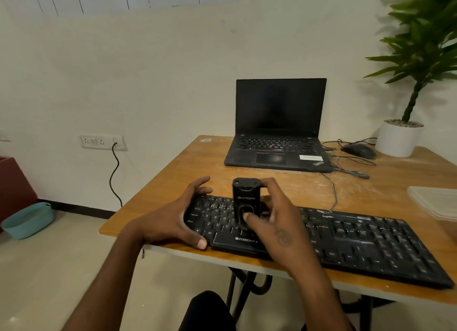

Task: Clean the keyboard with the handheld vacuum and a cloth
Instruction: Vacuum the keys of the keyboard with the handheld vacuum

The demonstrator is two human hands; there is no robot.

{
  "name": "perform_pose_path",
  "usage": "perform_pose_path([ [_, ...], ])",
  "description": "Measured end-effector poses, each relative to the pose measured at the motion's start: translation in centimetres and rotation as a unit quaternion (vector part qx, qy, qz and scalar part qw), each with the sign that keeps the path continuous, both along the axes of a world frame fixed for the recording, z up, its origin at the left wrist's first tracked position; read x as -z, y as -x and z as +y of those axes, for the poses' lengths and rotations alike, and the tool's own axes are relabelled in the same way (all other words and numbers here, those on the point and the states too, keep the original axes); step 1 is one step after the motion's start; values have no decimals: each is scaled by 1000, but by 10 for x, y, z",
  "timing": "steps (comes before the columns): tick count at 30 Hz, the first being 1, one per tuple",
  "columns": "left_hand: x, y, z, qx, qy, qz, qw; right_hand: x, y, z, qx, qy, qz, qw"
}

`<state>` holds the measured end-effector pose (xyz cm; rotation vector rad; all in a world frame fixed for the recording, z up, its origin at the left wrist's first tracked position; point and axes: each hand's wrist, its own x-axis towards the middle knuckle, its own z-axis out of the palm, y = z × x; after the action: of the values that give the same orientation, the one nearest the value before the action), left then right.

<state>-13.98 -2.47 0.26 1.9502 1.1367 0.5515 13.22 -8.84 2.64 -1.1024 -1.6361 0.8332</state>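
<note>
A black keyboard (pixel 358 239) lies along the near edge of the wooden table (pixel 188 167). My right hand (pixel 279 222) grips a small black handheld vacuum (pixel 244 199) that stands upright on the keys at the keyboard's left part, thumb on its front. My left hand (pixel 178 219) holds the keyboard's left end, thumb at the front edge and fingers curled over the back edge. No cloth shows in this view.
An open black laptop (pixel 279 137) stands at the back of the table with a mouse (pixel 358 150) and cables to its right. A potted plant (pixel 400 137) sits at the far right. A clear plastic container (pixel 435 202) lies at the right edge. A teal tub (pixel 27 219) is on the floor.
</note>
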Motion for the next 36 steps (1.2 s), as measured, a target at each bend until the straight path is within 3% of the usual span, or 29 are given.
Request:
perform_pose_path([
  [13, 3, 1, 1, 5, -2, -5, 1000, -1, -35, 0, 63, 21, 37, 997],
  [21, 2, 0, 1, 6, -2, -10, 1000, 3, 23, 10, 38, -10, -23, 999],
  [30, 4, 1, 0, 5, -6, -15, 1000, 1, -45, 0, 110, 33, -10, 993],
  [36, 1, -1, -1, 3, -5, -9, 1000, 8, -4, 6, 98, 11, -47, 994],
])
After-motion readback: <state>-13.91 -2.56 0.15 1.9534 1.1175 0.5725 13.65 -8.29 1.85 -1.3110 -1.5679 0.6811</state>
